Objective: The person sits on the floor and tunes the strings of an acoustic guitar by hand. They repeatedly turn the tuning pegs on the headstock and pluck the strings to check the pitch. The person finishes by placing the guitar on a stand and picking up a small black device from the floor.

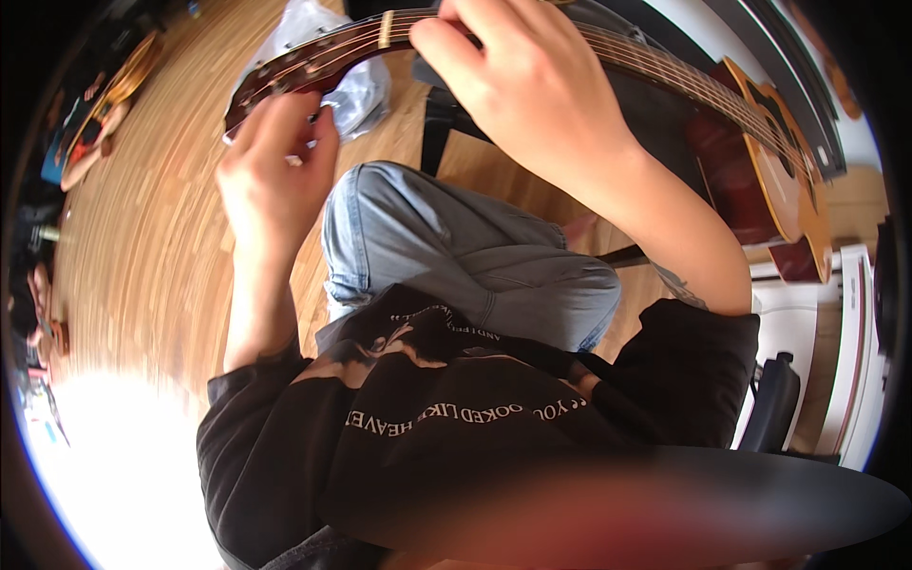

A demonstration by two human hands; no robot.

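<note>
An acoustic guitar (779, 190) lies across the upper part of the view, its dark headstock (313, 62) to the left and its pale-topped body to the right. My left hand (275, 161) is at the near edge of the headstock, thumb and fingers curled round a tuning peg that they mostly cover. Over the strings just right of the pale nut (386, 30) is my right hand (522, 71), its fingers bent inward. The upper frame edge cuts that hand off, so what its fingertips hold is hidden.
Beneath the guitar stands a black seat (655, 123). A clear plastic bag (366, 100) lies on the wooden floor (152, 237) behind the headstock. My bent legs in jeans (456, 237) are below the neck. White furniture (807, 332) and a black object (771, 404) stand at right.
</note>
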